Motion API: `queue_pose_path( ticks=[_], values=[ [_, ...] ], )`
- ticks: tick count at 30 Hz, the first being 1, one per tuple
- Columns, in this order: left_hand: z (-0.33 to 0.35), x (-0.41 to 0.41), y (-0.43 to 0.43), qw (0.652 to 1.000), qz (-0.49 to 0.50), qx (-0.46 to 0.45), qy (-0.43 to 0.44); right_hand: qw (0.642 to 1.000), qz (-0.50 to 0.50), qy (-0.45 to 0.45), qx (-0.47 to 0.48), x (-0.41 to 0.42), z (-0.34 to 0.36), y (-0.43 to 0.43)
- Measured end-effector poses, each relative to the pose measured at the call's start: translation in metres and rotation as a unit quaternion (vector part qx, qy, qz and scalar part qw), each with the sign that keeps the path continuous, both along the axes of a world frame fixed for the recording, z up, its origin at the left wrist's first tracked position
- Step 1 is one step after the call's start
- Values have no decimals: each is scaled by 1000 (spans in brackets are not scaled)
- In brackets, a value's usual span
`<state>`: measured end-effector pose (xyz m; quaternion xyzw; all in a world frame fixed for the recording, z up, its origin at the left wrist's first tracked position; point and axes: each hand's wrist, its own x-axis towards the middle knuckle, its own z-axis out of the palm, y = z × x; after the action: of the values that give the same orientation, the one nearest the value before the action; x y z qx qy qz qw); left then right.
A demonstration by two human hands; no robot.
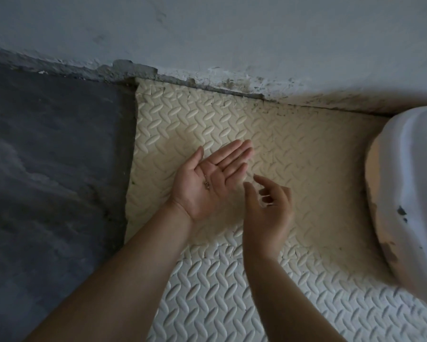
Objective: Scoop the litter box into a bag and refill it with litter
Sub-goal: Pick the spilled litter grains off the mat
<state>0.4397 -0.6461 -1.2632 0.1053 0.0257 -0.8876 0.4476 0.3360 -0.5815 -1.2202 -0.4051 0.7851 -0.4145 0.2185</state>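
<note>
you face a pale wall (pixel 232 33), its base crumbling and stained; cream textured foam mats (pixel 318 149) lie beside dark grey floor (pixel 47 156) on your left.

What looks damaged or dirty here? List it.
The wall is crumbled and dark-speckled along its foot. The mat is yellowed, its far edge chipped. The white litter box carries brown smears and dark flecks. A few brown crumbs lie on the open left hand.
</note>
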Motion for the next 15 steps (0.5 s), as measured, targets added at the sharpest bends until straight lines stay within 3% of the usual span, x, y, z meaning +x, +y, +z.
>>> queue_pose_path(
  ticks=[5,15],
  values=[
    [0,1,-1,999,-5,22,33,996,14,28,80,-21,-14,-2],
    [2,1,-1,999,-13,21,29,995,8,71,71,-23,-20,-9]
  ],
)
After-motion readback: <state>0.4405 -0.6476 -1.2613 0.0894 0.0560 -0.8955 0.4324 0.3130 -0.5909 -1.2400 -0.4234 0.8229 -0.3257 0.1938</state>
